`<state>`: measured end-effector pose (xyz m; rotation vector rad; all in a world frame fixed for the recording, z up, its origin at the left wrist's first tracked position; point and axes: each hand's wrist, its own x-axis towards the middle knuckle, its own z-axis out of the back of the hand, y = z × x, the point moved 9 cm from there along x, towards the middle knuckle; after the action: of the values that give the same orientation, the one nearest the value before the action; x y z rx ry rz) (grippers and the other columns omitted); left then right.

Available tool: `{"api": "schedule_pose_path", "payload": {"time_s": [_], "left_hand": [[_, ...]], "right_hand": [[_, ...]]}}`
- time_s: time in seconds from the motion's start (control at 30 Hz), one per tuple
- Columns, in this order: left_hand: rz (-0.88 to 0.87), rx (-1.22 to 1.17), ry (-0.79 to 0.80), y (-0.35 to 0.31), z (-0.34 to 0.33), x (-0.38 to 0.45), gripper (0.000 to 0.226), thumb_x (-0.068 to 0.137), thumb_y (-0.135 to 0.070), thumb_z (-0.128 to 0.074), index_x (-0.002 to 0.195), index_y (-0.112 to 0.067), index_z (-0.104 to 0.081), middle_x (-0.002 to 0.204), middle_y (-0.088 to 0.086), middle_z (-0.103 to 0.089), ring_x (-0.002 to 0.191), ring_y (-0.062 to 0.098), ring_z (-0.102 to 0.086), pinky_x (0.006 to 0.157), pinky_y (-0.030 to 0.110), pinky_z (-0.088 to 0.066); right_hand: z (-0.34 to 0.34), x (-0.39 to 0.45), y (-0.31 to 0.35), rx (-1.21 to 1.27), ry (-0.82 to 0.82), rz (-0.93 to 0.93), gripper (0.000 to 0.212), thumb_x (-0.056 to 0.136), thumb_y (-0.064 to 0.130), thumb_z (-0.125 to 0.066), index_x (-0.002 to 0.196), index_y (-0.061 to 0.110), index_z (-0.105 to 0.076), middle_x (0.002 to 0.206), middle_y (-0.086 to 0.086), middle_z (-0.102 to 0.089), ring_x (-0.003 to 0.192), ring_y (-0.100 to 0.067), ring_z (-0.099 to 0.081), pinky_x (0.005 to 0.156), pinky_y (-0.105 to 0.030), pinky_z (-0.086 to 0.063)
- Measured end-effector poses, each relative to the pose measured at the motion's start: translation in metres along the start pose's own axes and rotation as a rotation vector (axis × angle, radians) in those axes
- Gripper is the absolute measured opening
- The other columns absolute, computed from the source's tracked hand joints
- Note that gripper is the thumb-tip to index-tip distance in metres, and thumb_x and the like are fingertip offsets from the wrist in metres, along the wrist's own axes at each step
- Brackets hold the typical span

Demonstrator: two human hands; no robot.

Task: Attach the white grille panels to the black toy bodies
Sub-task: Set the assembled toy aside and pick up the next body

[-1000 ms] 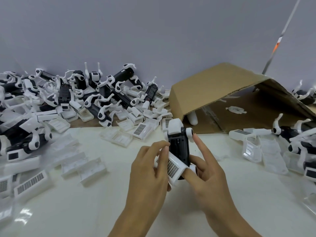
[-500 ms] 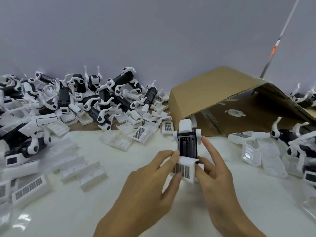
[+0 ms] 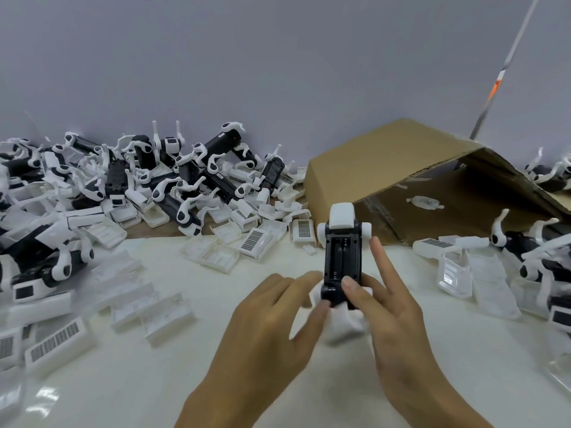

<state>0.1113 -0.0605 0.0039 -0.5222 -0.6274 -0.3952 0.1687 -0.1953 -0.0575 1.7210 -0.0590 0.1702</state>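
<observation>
1. A black toy body (image 3: pixel 342 261) stands on end above the middle of the white bench (image 3: pixel 154 381), held between both hands. It is a boxy piece of matte black plastic with an open ribbed bay facing the camera, a rounded white cap at its top and a white rounded knob on each side near that cap.
2. The left hand (image 3: pixel 272 329) comes in from below on the left. Its fingers (image 3: pixel 304 278) are curled around the lower left of the body, with the thumb tip pressed on the black bottom edge.
3. The right hand (image 3: pixel 392 319) grips from the right. Its thumb lies on the lower front of the body, and its index finger is straight and raised beside the body's right edge without touching it.
4. A white grille panel (image 3: pixel 343 325) sits at the bottom of the body, between and below the two hands. It is blurred, so its slots and its seating on the body cannot be told.
5. A heap of toy bodies (image 3: pixel 197 186) with curved white legs lies at the left rear of the bench.
6. Loose grille panels (image 3: pixel 55 341), shallow white trays with dark slotted rectangles, are scattered in front of that heap.
7. A brown corrugated cardboard box (image 3: pixel 386 162) lies tipped on its side at the right rear, its opening toward the camera.
</observation>
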Motion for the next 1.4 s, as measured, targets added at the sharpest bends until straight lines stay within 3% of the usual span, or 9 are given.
{"api": "schedule_pose_path", "payload": {"time_s": [0.17,0.3,0.53,0.6,0.7,0.87,1.0,1.17,1.4], "left_hand": [[-0.003,0.007,0.102,-0.011,-0.023,-0.003,0.055,0.082,-0.014,-0.082,0.132,-0.015,-0.062,0.094,-0.004,-0.066,0.081,0.015,-0.063,0.063,0.029,-0.056],[0.027,-0.112,0.161,-0.017,-0.023,-0.009,0.039,0.084,-0.046,-0.069,0.106,-0.029,-0.042,0.095,-0.01,-0.053,0.077,0.005,-0.048,0.058,0.024,-0.047],[-0.365,-0.159,0.492,-0.068,-0.076,-0.04,0.009,0.1,-0.045,-0.043,0.102,-0.041,-0.035,0.109,-0.02,-0.034,0.092,0.005,-0.032,0.073,0.028,-0.032],[-0.306,-0.144,0.551,-0.055,-0.081,-0.041,0.023,0.101,-0.047,-0.047,0.11,-0.033,-0.031,0.105,-0.002,-0.038,0.089,0.015,-0.031,0.071,0.03,-0.029],[0.067,-0.283,0.63,-0.02,-0.086,-0.034,0.046,0.084,-0.054,-0.071,0.091,-0.041,-0.027,0.086,-0.014,-0.051,0.072,0.009,-0.039,0.058,0.023,-0.029],[0.609,-0.727,0.014,0.045,-0.045,-0.024,0.054,0.074,-0.019,-0.089,0.078,-0.018,-0.035,0.062,-0.003,-0.057,0.055,0.008,-0.059,0.053,0.034,-0.057],[0.668,-0.655,-0.322,0.06,-0.009,-0.023,0.042,0.089,-0.047,-0.071,0.079,-0.029,-0.033,0.068,0.013,-0.056,0.056,0.027,-0.06,0.051,0.046,-0.051],[0.604,-0.813,-0.268,0.051,-0.019,-0.02,0.005,0.091,-0.044,-0.045,0.087,-0.043,-0.042,0.086,-0.028,-0.052,0.096,0.013,-0.056,0.084,0.032,-0.046],[0.546,-0.744,-0.342,0.049,-0.012,-0.018,0.048,0.072,-0.032,-0.081,0.109,-0.047,-0.053,0.104,-0.015,-0.066,0.104,0.014,-0.066,0.087,0.031,-0.056]], "right_hand": [[0.0,-0.002,-0.002,0.014,-0.039,0.008,0.065,0.078,0.033,-0.07,0.13,0.065,-0.046,0.103,0.014,-0.078,0.093,-0.005,-0.075,0.078,-0.02,-0.051],[0.012,0.0,-0.007,0.021,-0.149,0.008,0.057,0.084,0.028,-0.072,0.126,0.06,-0.051,0.093,0.016,-0.078,0.089,-0.002,-0.074,0.083,-0.023,-0.046],[0.035,0.006,-0.011,-0.007,-0.325,0.07,0.061,0.082,0.039,-0.07,0.134,0.059,-0.045,0.093,0.022,-0.077,0.092,-0.001,-0.073,0.082,-0.022,-0.048],[0.034,0.008,-0.011,-0.009,-0.324,0.064,0.058,0.081,0.041,-0.069,0.131,0.06,-0.046,0.091,0.023,-0.076,0.092,0.001,-0.072,0.083,-0.02,-0.047],[0.034,0.01,-0.015,0.004,-0.324,0.053,0.051,0.089,0.027,-0.071,0.126,0.057,-0.052,0.091,0.018,-0.078,0.088,0.001,-0.073,0.083,-0.023,-0.047],[0.026,0.011,-0.014,0.01,-0.228,0.042,0.053,0.092,0.016,-0.069,0.128,0.052,-0.055,0.094,0.015,-0.078,0.09,-0.001,-0.073,0.079,-0.02,-0.049],[0.005,0.003,-0.015,-0.059,-0.061,0.033,0.051,0.088,0.018,-0.073,0.123,0.052,-0.058,0.103,0.019,-0.077,0.102,-0.002,-0.07,0.076,-0.007,-0.05],[-0.013,-0.006,-0.017,-0.155,0.048,0.03,0.056,0.082,0.023,-0.08,0.127,0.047,-0.058,0.109,0.024,-0.074,0.111,0.003,-0.065,0.083,-0.004,-0.046],[-0.023,-0.009,-0.009,-0.099,0.178,0.079,0.048,0.09,0.026,-0.074,0.133,0.042,-0.059,0.12,0.019,-0.072,0.116,-0.002,-0.066,0.096,-0.022,-0.054]]}}
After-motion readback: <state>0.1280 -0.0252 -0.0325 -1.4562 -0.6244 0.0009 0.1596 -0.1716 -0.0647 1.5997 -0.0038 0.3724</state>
